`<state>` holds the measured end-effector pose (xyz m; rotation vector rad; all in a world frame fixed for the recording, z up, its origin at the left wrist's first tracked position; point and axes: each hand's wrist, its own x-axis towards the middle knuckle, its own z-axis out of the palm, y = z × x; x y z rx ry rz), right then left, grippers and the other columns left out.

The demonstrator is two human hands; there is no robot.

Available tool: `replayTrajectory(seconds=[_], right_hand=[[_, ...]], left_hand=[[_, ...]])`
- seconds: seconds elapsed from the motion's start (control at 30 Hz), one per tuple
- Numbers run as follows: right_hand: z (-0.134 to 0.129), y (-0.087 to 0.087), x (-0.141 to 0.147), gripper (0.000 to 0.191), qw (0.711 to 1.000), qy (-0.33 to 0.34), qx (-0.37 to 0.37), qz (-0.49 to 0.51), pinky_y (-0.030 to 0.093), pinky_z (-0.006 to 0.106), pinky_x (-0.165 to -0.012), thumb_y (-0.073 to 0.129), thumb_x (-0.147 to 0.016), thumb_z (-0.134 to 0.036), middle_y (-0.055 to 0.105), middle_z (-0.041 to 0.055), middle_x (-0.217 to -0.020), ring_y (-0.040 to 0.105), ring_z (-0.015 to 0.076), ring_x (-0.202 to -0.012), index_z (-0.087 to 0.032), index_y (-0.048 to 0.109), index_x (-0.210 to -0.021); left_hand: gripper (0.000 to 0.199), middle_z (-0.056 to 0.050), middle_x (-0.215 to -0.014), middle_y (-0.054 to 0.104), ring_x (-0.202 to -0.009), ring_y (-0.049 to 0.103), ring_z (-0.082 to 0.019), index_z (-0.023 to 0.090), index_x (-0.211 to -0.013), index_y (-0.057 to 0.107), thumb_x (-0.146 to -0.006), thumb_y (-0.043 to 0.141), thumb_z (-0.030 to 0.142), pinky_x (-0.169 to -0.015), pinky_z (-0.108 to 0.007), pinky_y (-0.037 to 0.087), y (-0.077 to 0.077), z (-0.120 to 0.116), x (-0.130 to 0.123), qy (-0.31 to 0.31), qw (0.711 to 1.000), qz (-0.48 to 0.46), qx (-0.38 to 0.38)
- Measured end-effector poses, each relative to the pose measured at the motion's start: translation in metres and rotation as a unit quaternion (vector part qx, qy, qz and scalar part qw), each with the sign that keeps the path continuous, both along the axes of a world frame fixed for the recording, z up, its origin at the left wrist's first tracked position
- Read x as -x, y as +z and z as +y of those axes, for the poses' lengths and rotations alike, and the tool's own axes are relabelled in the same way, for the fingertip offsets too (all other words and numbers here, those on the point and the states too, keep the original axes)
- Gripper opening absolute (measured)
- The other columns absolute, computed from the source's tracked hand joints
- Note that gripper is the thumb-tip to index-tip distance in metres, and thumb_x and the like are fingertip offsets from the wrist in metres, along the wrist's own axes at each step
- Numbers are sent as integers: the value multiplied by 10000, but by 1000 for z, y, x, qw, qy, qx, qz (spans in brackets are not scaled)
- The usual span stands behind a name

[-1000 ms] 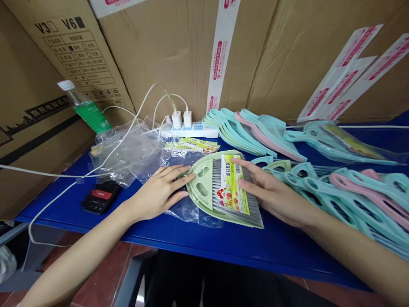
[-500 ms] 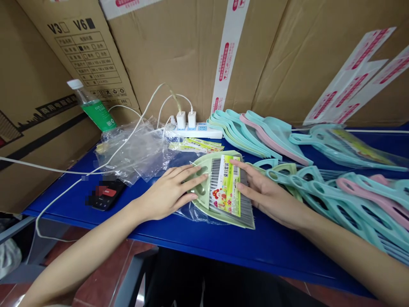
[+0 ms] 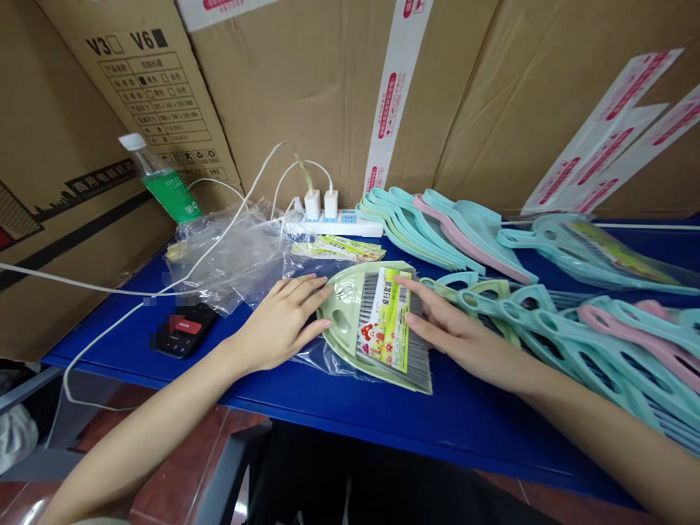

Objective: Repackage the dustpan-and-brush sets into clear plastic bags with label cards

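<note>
On the blue desk (image 3: 464, 412): a pale-green plastic dustpan (image 3: 351, 345) and grey-bristled brush (image 3: 418, 362)

Head view: the dustpan lies flat mid-desk, the brush on it, under a yellow-and-white printed card (image 3: 389, 317). The left hand (image 3: 281, 324) is spread at the pan's left rim, its grip apart; whether its fingertips press cannot be told. The right hand's (image 3: 464, 341) grip is also apart, thumb and forefinger on the card. Crumpled clear plastic film (image 3: 332, 360) shows beneath the pan. To the right lie turquoise and pink plastic brushes (image 3: 623, 332), with nested turquoise, pink and green dustpans (image 3: 478, 222) behind. The set looks light: stiff thin plastic, soft bristles, card that may slide, slippery film. The firm pan rims look best to hold, a thumb pinning brush and card.
</note>
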<state>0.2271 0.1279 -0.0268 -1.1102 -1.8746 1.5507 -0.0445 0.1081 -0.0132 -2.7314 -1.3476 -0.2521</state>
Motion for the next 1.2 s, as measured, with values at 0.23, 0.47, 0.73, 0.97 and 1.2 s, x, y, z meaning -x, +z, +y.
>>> replayTrajectory(seconds=[0.23,0.47,0.73,0.97,1.2], right_hand=[[-4,6,-2,800,993,-52,-65,-84,226,508,-1177,377,-860,-719,329,62,-1586,222,299,-1470,-283,251,-1519],[-3,1,-7,897,989,-117,-64,-68,280,514,-1166,426,-823,-742,364,84,-1565,248,340,-1457,-263,171,-1537],[-1,0,-6,768,988,-68,-101,-93,281,552,-1155,436,-876,-652,373,56,-1563,361,357,-1399,-283,271,-1528],[-2,5,-4,881,992,-97,-61,-61,226,514,-1182,446,-862,-672,297,44,-1602,225,319,-1466,-278,95,-1568],[3,-1,-5,999,993,-108,25,42,486,514,-1025,588,-836,-565,524,130,-1450,574,309,-1235,-257,-24,-1563]], left_hand=[[549,-176,-1405,533,-1320,477,-266,90,-1386,467,-1037,206,424,-1072,-461,404,1,-1,0,-8,1000,-4,-8],[470,-156,-1397,548,-1310,494,-253,122,-1366,492,-1033,274,372,-1074,-454,399,2,-3,-1,7,1000,0,-2],[487,-183,-1357,574,-1288,511,-265,67,-1346,508,-1035,264,351,-1066,-437,403,2,-3,-1,-12,1000,-15,-18],[464,-142,-1388,558,-1283,513,-250,121,-1360,496,-1032,260,348,-1069,-437,406,2,-3,0,4,1000,-15,-8],[433,-180,-1283,606,-1190,573,-311,97,-1333,508,-971,295,203,-986,-482,490,5,0,5,175,982,-23,-73]])
